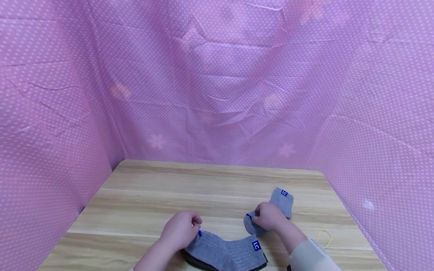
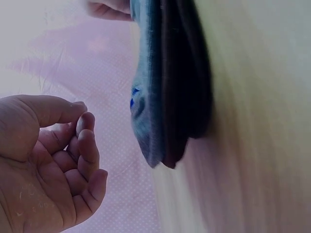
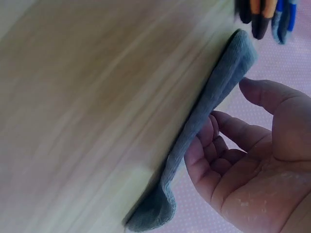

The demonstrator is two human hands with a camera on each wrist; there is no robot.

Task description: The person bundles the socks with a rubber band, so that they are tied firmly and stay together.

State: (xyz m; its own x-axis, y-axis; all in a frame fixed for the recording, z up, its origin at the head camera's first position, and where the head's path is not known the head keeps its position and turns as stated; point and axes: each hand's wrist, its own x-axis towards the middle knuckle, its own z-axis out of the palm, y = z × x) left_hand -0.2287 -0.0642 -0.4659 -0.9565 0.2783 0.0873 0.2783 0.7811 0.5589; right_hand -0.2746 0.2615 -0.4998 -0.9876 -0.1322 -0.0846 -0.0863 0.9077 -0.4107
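A grey ribbed sock (image 1: pixel 283 201) with a dark blue label lies on the right part of the table. My right hand (image 1: pixel 269 216) is over the foot of this sock; in the right wrist view its loosely bent fingers (image 3: pixel 206 150) rest against the sock's side, and the thumb stands apart from them. At the front edge lies a stack of socks, a grey sock (image 1: pixel 223 248) on top of darker socks (image 2: pixel 187 73). My left hand (image 1: pixel 181 229) hovers beside the toe end of that stack, fingers loosely curled, holding nothing.
A thin yellow loop (image 1: pixel 324 239) lies on the wood-grain table (image 1: pixel 152 188), right of the right hand. Pink dotted cloth (image 1: pixel 220 94) hangs behind the table and along both sides.
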